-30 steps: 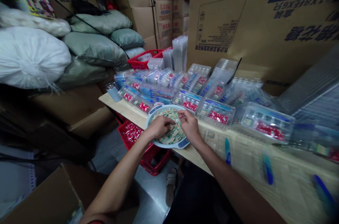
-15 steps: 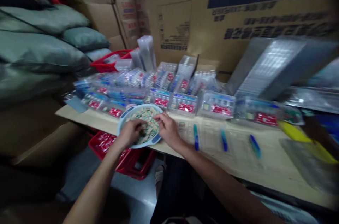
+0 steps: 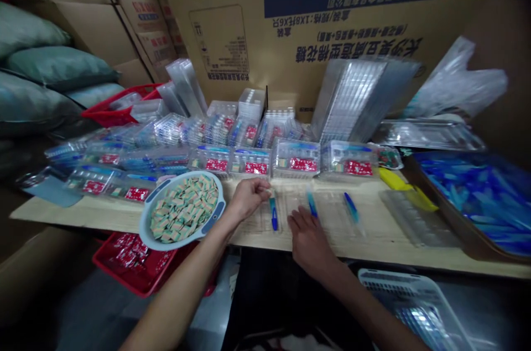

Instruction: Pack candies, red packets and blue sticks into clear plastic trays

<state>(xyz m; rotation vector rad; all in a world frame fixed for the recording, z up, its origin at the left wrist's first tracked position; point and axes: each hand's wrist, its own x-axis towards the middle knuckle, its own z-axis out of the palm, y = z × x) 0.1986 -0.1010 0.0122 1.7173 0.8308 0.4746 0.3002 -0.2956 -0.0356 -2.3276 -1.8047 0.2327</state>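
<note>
My left hand (image 3: pixel 248 199), right hand (image 3: pixel 310 243) and forearms (image 3: pixel 182 284): bare.
Dark clothing (image 3: pixel 265 295) covers my lap, details lost in shadow.

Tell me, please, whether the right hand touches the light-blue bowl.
Apart. The head view shows the right hand well to the right of the light-blue bowl, with the left hand between them.

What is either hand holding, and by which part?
I can't tell: the left hand is beside the far end of a pen, the right hand at a clear tray, grips unclear.
</note>
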